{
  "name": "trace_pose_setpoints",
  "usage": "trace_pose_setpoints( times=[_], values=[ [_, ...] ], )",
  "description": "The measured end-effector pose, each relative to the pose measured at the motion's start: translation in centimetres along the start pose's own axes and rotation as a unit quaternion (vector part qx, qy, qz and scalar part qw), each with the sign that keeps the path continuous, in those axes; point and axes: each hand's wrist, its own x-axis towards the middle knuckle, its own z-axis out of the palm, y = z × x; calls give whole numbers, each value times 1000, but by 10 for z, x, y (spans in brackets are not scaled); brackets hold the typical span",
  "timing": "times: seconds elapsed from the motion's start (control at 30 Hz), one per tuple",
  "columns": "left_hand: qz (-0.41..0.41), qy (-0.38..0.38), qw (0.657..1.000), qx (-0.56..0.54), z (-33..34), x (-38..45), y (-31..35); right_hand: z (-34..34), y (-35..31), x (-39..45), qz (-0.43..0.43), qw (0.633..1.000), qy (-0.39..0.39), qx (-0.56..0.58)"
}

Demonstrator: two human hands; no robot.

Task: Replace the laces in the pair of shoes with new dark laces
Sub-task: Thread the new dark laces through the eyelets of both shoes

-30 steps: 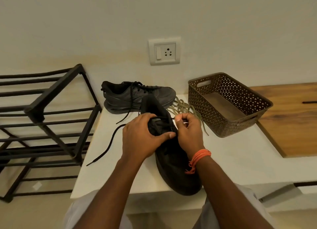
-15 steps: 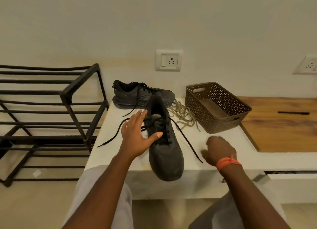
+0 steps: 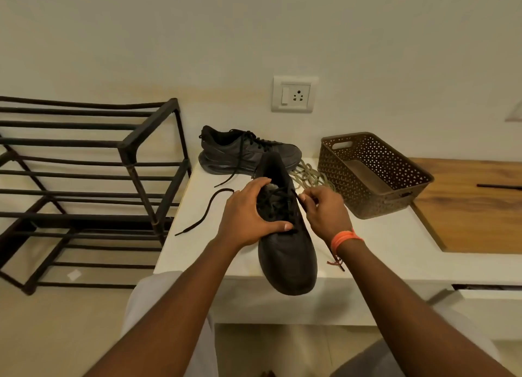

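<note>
On the table (image 3: 381, 244), near shoe (image 3: 286, 252) pointing toe-first toward the body. Left hand (image 3: 248, 218) grasping its left side. Right hand (image 3: 324, 215) pinching the dark lace (image 3: 298, 199) on the right side.

- At the centre of the frame, a dark shoe (image 3: 286, 252) lies on the white surface (image 3: 395, 244), its toe over the near edge.
- The left hand (image 3: 245, 221) grips the shoe's collar, thumb across the tongue.
- The right hand (image 3: 324, 213), with an orange wristband (image 3: 345, 237), pinches a dark lace (image 3: 299, 200) in its fingers (image 3: 306, 198).
- The lace's other end (image 3: 204, 213) trails left over the surface.
- Behind, a second shoe (image 3: 248, 153) lies laced beside pale old laces (image 3: 309, 176).
- A brown perforated basket (image 3: 375, 176) stands at right; a black rack (image 3: 93, 179) fills the left.
</note>
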Motion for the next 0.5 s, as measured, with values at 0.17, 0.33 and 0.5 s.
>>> trace_pose_setpoints(
  times=[0.17, 0.33, 0.5],
  values=[
    [-8, 2, 997, -80, 8, -5, -6, -3, 5, -2, 0, 995, -72, 75],
    [-15, -8, 998, -65, 2, -5, -7, -2, -5, -1, -66, 997, -38, -8],
    [-26, 10, 999, -40, -1, -5, -12, -37, 31, -2, 19, 990, 33, -139]
  ],
)
